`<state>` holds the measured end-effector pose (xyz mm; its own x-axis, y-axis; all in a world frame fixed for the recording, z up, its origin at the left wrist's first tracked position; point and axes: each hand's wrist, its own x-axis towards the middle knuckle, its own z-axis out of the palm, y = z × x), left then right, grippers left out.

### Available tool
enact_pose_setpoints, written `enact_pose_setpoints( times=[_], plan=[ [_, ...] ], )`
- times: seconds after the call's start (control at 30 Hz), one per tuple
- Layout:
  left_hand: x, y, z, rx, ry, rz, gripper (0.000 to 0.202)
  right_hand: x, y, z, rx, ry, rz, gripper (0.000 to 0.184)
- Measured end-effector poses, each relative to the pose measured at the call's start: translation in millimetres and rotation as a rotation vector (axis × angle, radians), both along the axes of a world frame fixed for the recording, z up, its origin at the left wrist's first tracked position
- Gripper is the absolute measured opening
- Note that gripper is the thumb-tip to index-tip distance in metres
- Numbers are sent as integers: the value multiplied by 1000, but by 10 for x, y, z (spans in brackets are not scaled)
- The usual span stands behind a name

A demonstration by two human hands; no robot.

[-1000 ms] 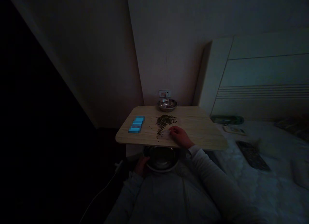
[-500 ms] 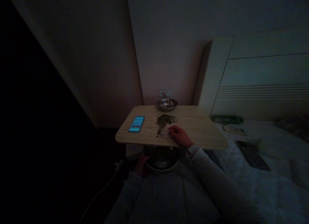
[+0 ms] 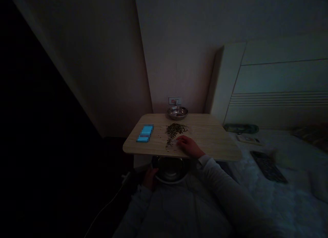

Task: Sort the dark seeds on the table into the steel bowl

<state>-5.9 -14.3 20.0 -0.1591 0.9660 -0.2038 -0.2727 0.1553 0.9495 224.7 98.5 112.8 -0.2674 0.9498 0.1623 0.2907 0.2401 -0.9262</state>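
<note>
My right hand [image 3: 190, 147] is at the front part of the wooden table [image 3: 215, 139], its fingers closed around a thin pale piece [image 3: 174, 140] whose kind is too dim to make out. The piece lies at the near edge of a scattered heap of small dark seed-like bits [image 3: 175, 129]. Lower down, my left hand [image 3: 150, 178] grips the left rim of a wide metal basin [image 3: 171, 181], held at my lap just under the table's front edge. The basin's far side is hidden by the tabletop.
A small metal bowl [image 3: 177, 113] stands at the table's back, below a wall socket [image 3: 174, 100]. A lit phone [image 3: 145, 133] lies on the left. To the right is a bed [image 3: 302, 183] with a green bottle [image 3: 242, 128] and a dark flat packet [image 3: 268, 166]. A cable [image 3: 104, 208] hangs at lower left.
My right hand has moved slightly left and its fingers sit lower over the near bits. The left hand still grips the basin. The whole view has shifted a little.
</note>
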Motion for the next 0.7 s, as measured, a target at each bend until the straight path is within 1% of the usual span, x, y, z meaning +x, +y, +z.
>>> enact_pose_setpoints(
  times=[0.07, 0.17, 0.27, 0.33, 0.4, 0.5, 0.57, 0.63, 0.7],
  plan=[
    [35, 4, -20, 4, -31, 46, 9, 5, 3, -8, 8, -11, 17, 21],
    [84, 43, -106, -6, -12, 92, 9, 6, -1, -11, 24, -25, 31, 21],
    [95, 80, -196, 1, 44, 151, 10, -11, -31, 10, -2, -17, 53, 20],
    [92, 91, -221, 2, 20, 157, 10, -28, -65, 29, -20, 2, 75, 19],
    [88, 88, -199, -13, -32, 144, 12, -38, -108, 46, -27, 19, 93, 17],
    [82, 62, -94, -8, -51, 102, 15, 1, -179, 64, -44, 40, 107, 17],
    [80, 44, -24, 9, -51, 60, 16, 79, -224, 68, -37, 74, 67, 19],
    [84, 39, 1, -1, -72, 34, 17, 188, -264, 65, 4, 126, -53, 24],
    [90, 53, -36, -21, -96, 61, 18, 298, -299, 54, 28, 152, -197, 31]
  ],
)
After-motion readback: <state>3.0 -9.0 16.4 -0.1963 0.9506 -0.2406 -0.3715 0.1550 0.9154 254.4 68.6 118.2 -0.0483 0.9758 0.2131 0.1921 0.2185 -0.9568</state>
